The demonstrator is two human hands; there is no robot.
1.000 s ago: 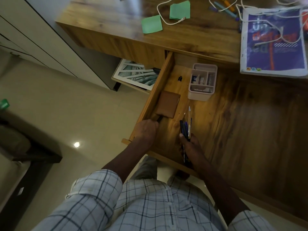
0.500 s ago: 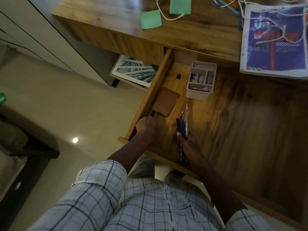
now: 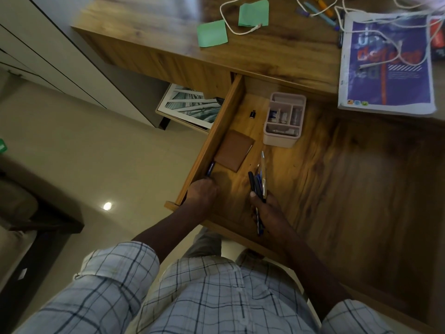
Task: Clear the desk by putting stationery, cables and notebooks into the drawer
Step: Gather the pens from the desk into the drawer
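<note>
**Both hands down in the open drawer, pens in each**

Head view, looking down past a checked shirt. I see the drawer pulled out from under the bench, and both hands are inside it.

The left hand sits in the near left corner. Its fingers are curled over the near end of a dark pen that lies along the drawer's left wall.

The right hand is clenched around a bundle of pens, thumb across them. Their tips point away from me, just above the drawer floor, and the other ends stick out below the palm.

Between the 2 hands and further in lies a brown notebook, flat against the left wall and just beyond the dark pen. Past it sit a small black adapter and a pink organiser with small items in its compartments.

On the bench top I count 2 green sticky notes, with a white cable looping between them. A purple book lies at the right edge with a second cable trailing across its cover. A few markers lie near the far edge.

On the floor under the bench leans a framed picture
</note>
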